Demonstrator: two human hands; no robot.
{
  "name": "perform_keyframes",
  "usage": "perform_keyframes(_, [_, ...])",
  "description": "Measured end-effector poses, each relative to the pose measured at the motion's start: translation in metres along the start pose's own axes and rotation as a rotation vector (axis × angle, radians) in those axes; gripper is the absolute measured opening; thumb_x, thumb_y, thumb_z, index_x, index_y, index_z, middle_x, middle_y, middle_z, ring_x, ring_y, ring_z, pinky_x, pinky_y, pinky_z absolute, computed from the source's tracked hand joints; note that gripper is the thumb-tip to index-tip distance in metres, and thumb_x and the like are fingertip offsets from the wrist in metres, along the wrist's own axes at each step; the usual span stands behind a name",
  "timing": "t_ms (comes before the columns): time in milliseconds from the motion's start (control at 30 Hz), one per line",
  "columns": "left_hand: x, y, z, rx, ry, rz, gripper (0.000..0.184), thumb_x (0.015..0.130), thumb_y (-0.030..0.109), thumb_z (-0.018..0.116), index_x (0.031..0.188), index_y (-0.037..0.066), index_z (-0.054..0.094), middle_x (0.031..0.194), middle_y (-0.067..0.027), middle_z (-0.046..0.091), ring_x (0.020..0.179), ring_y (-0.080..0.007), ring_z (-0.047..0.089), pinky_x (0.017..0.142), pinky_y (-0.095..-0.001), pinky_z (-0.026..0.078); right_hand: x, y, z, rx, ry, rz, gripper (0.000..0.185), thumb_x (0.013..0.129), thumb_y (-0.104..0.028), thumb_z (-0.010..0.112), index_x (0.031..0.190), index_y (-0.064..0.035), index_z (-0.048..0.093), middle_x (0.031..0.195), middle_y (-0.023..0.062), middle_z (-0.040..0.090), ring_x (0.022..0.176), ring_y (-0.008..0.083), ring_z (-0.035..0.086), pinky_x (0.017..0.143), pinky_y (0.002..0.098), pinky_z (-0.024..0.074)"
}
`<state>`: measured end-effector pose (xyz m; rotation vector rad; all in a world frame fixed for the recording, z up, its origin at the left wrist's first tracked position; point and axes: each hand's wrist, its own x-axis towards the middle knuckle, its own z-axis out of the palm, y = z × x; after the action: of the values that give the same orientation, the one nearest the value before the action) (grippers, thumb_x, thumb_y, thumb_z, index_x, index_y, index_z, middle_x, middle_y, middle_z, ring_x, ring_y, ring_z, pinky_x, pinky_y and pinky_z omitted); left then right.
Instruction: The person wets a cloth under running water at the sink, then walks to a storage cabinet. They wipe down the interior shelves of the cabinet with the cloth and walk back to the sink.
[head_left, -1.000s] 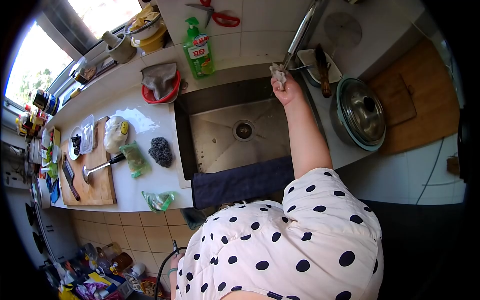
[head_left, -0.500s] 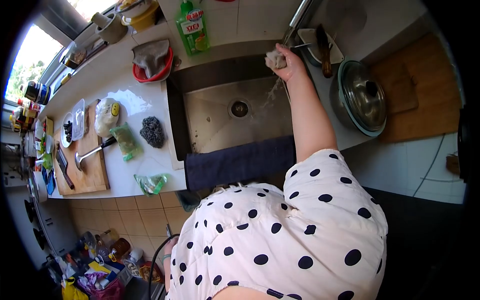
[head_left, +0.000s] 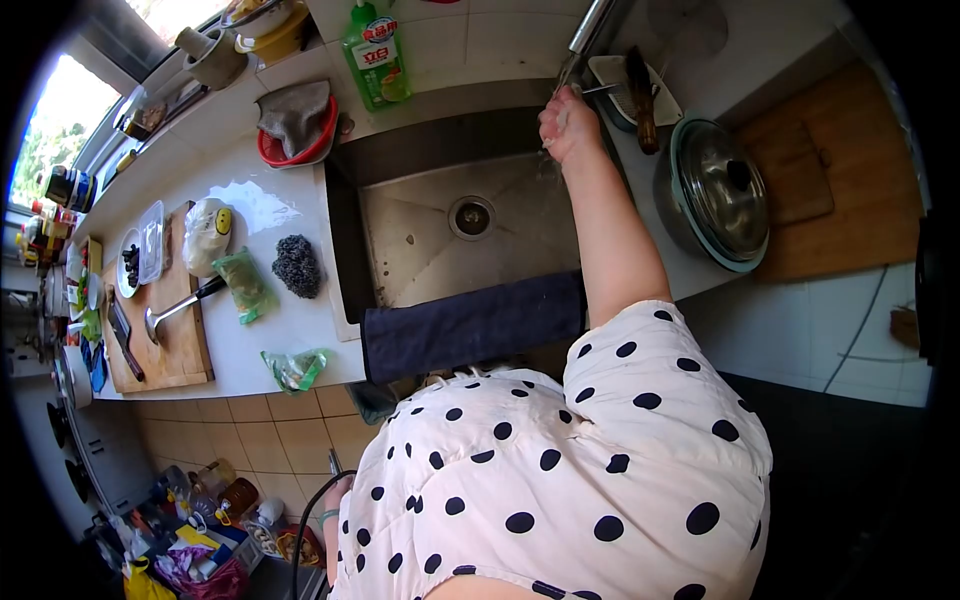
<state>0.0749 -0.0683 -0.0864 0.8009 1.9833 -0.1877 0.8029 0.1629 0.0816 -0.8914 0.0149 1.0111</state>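
"Two hands to report. First the right one?"

"Yes. Right hand (head_left: 570,124) bare, raised to the mouth of the tap (head_left: 590,30), above the right side of the sink (head_left: 415,270). Looks closed, with fingers curled inward. By judgement, gripping a pale lump, but not clear to see now behind the fingers."

"Any change just now?"

"Yes, a small one. Half a second ago, more open to the view, with the lump plain to see and a splash below. Now turned more to the tap and closed tighter, with less falling water visible."

"And the meaning for the work?"

"Probably a firmer hold, close to the water. For the same reason, harder to check the lump."

"And the left hand (head_left: 338,490)?"

"Low beside the body, next to a black cord (head_left: 308,520), partly hidden by the dotted shirt (head_left: 560,480). Cannot tell if open or closed."

"Further out?"

"Right of the tap, a brush (head_left: 645,122) in a pale dish; nearer, a lidded pot (head_left: 722,200). Over the near edge of the sink, a dark towel (head_left: 470,328). To the left, on the desk (head_left: 235,355), a grey scourer (head_left: 296,266); beyond it, a ladle (head_left: 180,312) and a knife (head_left: 123,340) on a chopping board (head_left: 190,352)."
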Motion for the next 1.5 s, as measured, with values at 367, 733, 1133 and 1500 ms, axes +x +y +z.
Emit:
perform_keyframes(367, [-0.001,0.003,0.006,-0.001,0.001,-0.007,0.039,0.07,0.03,0.065,0.091,-0.002,0.06,0.078,-0.01,0.061,0.072,-0.019,0.055,0.066,-0.0332,0.044,0.011,0.003,-0.018,0.272,-0.34,0.094,0.026,0.094,-0.028,0.036,0.099,-0.0068,0.05,0.102,0.0159,0.049,0.093,0.0311,0.049,0.076,0.0492,0.041])
perform_keyframes(733, [-0.003,0.008,0.011,-0.009,0.008,-0.015,0.04,0.069,0.03,0.066,0.093,-0.002,0.059,0.078,-0.01,0.06,0.072,-0.0193,0.055,0.066,-0.0334,0.044,0.051,0.003,-0.053,0.43,-0.665,0.339,0.028,0.086,-0.029,0.055,0.102,-0.0057,0.055,0.096,0.0086,0.059,0.092,0.0251,0.055,0.077,0.0419,0.0459])
perform_keyframes(1133, [-0.014,0.003,0.019,-0.025,0.004,-0.041,0.042,0.069,0.031,0.066,0.094,-0.002,0.058,0.077,-0.01,0.06,0.072,-0.0196,0.054,0.066,-0.0336,0.044,0.082,-0.029,-0.07,0.11,0.261,-0.181,0.028,0.077,0.005,0.05,0.102,-0.0075,0.048,0.093,0.0129,0.055,0.077,0.0292,0.057,0.058,0.0376,0.0507])
perform_keyframes(1500, [-0.019,0.021,0.027,-0.004,0.007,-0.046,0.044,0.069,0.031,0.066,0.095,-0.003,0.058,0.077,-0.01,0.059,0.072,-0.0199,0.054,0.066,-0.0338,0.044,0.077,-0.044,-0.085,-0.042,-0.026,-0.129,0.034,0.075,0.007,0.048,0.105,-0.0094,0.05,0.094,0.0144,0.055,0.08,0.0284,0.058,0.058,0.0359,0.0504])
